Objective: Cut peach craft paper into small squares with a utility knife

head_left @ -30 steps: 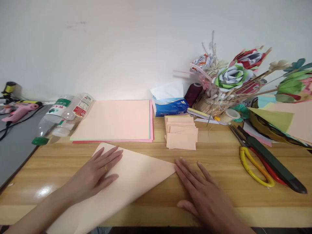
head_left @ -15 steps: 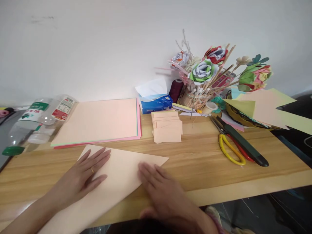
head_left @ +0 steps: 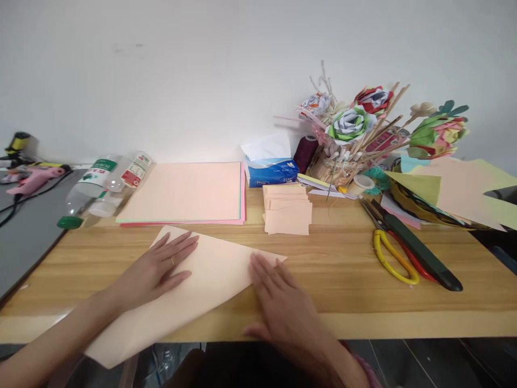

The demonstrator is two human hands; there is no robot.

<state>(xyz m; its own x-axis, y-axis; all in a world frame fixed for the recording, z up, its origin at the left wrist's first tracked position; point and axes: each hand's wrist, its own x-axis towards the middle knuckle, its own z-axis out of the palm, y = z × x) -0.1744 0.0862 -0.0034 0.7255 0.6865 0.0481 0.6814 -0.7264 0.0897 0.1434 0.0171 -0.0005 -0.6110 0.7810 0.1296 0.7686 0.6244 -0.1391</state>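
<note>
A folded sheet of pale peach paper (head_left: 210,280) lies slantwise on the wooden table, its near left end sticking out past the front edge. My left hand (head_left: 155,272) rests flat on its left part, fingers spread, a ring on one finger. Toward the right corner, my right hand (head_left: 283,302) presses its fingertips on the paper's edge, fingers stretched out and thumb apart. Behind the paper sits a small pile of cut peach paper pieces (head_left: 288,215). A stack of coloured paper sheets (head_left: 186,191) lies farther back on the left.
Yellow-handled scissors (head_left: 391,253) and a dark green-handled cutter (head_left: 424,248) lie to the right. At the back stand a tissue pack (head_left: 270,170) and a jar of sticks with paper flowers (head_left: 351,124). Plastic bottles (head_left: 91,188) and a pink glue gun (head_left: 38,180) are on the left.
The view has shifted left, showing the glue gun. My right hand has slid along the paper's edge toward its right corner. My left hand stays flat on the sheet.
</note>
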